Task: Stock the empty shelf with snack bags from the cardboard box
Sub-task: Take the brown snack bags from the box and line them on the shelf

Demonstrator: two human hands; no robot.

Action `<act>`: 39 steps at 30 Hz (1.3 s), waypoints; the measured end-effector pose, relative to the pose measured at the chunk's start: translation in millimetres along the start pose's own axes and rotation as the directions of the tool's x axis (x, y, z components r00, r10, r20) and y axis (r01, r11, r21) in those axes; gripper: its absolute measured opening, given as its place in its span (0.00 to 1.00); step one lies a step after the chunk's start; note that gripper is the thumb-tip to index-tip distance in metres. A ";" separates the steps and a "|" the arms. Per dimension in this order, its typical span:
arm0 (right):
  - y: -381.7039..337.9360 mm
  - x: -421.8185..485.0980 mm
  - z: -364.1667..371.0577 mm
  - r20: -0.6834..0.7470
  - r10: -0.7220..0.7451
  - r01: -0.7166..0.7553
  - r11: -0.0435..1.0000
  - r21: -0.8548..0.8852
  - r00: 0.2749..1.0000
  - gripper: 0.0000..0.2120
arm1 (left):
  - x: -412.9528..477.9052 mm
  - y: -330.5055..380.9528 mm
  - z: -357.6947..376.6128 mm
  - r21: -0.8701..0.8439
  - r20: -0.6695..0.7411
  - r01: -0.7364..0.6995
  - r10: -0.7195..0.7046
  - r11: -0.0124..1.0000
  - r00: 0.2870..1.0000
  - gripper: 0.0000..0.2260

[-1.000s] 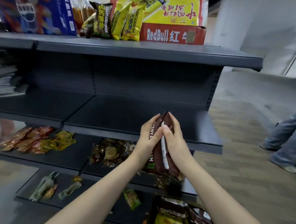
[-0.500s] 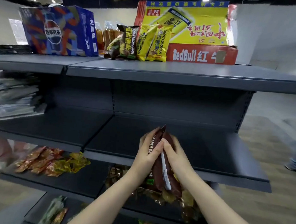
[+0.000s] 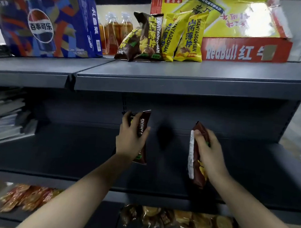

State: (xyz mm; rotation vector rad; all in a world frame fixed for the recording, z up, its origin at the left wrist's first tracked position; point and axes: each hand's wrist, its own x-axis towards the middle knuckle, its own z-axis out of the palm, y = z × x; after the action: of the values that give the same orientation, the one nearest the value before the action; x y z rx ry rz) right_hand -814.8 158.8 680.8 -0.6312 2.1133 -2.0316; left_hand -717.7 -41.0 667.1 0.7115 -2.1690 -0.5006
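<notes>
**A brown snack bag in each hand, above the empty shelf**

The left hand (image 3: 130,141) grips one brown snack bag (image 3: 144,121) upright, its fingers (image 3: 126,120) curled round the far side and the thumb across the front. The right hand (image 3: 209,153) grips a second brown bag (image 3: 194,170), also on end, with its white seam turned towards the camera. The two bags are well apart. Both are over the empty shelf (image 3: 72,153), but whether their lower ends touch its deck cannot be told.

The upper shelf (image 3: 166,74) juts out overhead. It carries a blue Pepsi carton (image 3: 45,22), some bottles (image 3: 114,27), two brown bags (image 3: 146,38) leaning against yellow bags (image 3: 189,36), and a red-and-yellow Red Bull carton (image 3: 240,47).

To the left, on the neighbouring deck, lies a stack of papers (image 3: 3,117) (blurred, so the kind is unclear).

Below, the lower shelf (image 3: 103,221) holds orange-red packets (image 3: 24,199) and clear packs of brown and yellow snacks (image 3: 174,220), just under the forearms.
</notes>
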 end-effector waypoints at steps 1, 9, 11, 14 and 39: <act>0.0 1.5 0.4 -0.008 -0.001 0.001 1.000 -0.005 1.000 0.18 | 5.8 -5.1 5.7 0.026 0.004 0.000 0.000 1.000 1.000 0.24; 3.2 1.0 13.4 0.003 0.010 -0.010 1.000 -0.016 1.000 0.11 | 54.1 -42.8 62.7 0.204 -0.025 -0.020 0.025 0.979 0.999 0.26; 5.9 -0.3 16.9 -0.001 0.001 -0.001 1.000 -0.002 1.000 0.08 | 68.0 -48.8 74.7 0.229 -0.046 -0.042 0.054 0.973 0.998 0.26; 10.2 -2.0 23.3 -0.008 0.009 -0.009 1.000 0.009 1.000 0.05 | 84.8 -58.3 89.6 0.242 -0.070 -0.050 0.069 0.969 0.995 0.26; 13.5 20.4 54.7 -0.024 0.111 -0.109 0.991 0.071 0.993 0.07 | 95.5 -97.4 99.8 0.297 -0.018 -0.080 0.090 0.952 0.996 0.34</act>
State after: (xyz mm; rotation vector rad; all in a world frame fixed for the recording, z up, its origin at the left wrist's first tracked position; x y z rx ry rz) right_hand -814.8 100.4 667.1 -0.4674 2.0341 -2.0550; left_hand -815.2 -164.2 604.8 0.7749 -2.2583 -0.1175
